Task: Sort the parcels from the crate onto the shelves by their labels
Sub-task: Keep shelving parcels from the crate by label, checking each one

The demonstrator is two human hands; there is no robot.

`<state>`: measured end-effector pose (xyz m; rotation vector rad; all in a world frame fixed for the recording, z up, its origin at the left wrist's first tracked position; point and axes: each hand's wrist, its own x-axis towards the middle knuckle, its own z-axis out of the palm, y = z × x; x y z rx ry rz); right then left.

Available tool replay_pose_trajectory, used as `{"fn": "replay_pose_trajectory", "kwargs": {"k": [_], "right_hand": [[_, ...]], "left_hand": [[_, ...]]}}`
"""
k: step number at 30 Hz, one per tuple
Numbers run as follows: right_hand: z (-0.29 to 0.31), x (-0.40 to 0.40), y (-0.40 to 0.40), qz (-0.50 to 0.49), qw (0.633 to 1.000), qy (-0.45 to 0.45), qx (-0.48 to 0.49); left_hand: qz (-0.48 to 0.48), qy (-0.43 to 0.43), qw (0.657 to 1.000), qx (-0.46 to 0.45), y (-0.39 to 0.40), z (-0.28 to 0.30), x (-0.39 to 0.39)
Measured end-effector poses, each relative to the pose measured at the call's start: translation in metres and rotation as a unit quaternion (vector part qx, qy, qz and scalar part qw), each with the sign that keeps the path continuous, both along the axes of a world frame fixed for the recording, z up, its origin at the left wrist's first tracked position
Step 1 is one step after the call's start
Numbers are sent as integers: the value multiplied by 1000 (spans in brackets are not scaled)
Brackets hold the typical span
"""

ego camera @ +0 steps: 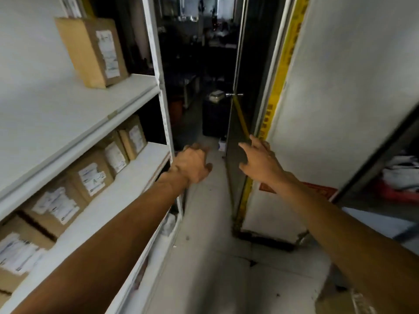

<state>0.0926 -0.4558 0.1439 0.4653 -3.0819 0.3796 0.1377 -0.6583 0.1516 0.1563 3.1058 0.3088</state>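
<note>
A white shelf unit (74, 114) fills the left side. One brown parcel (91, 51) with a white label stands on its upper shelf. Several labelled brown parcels (90, 176) stand in a row on the shelf below. My left hand (192, 165) hangs in the air just past the shelf's right upright, fingers loosely curled, holding nothing. My right hand (260, 160) reaches forward with fingers spread, empty, in front of the edge of a dark door (238, 123). No crate is in view.
An open doorway leads into a dark room ahead. The door has a metal handle (234, 94) and a yellow strip (281, 71) along the frame. Pale floor (204, 257) runs between shelf and wall. A brown box corner (340, 300) shows at bottom right; a dark rack stands far right.
</note>
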Motion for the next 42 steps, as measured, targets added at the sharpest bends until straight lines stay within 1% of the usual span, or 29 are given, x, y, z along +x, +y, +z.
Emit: {"fn": "replay_pose_trajectory", "kwargs": {"k": [5,10,15,17,19,23,26,30,32,35,42], "right_hand": [[10,-12,81,-70,998,9,0],[-1,-14,147,-167,986,1,-11],[-15,1,198,-273,962,-17,-18],[-21,13,218,-313,948,-13,-51],[-26,28,238,-363,929,-15,-74],[-43,59,279,-462,884,-43,-55],[-55,85,310,-520,849,-75,-66],[-81,126,356,-589,798,-80,-98],[-94,146,380,-623,768,-80,-122],[-113,176,415,-663,726,-75,-165],[-152,221,483,-708,674,-90,-191]], "left_hand": [[-99,8,995,15,77,9,-49],[-180,10,983,27,142,3,-102],[-289,10,957,4,209,-4,-146],[-331,9,944,-1,239,-8,-158],[-369,5,929,-3,271,-12,-164],[-451,-16,892,11,336,-28,-156],[-497,-39,866,31,388,-45,-146],[-572,-61,818,-3,465,-63,-127],[-590,-57,805,-19,501,-73,-115],[-610,-74,788,-31,548,-88,-96],[-646,-113,752,-73,636,-123,-62]]}}
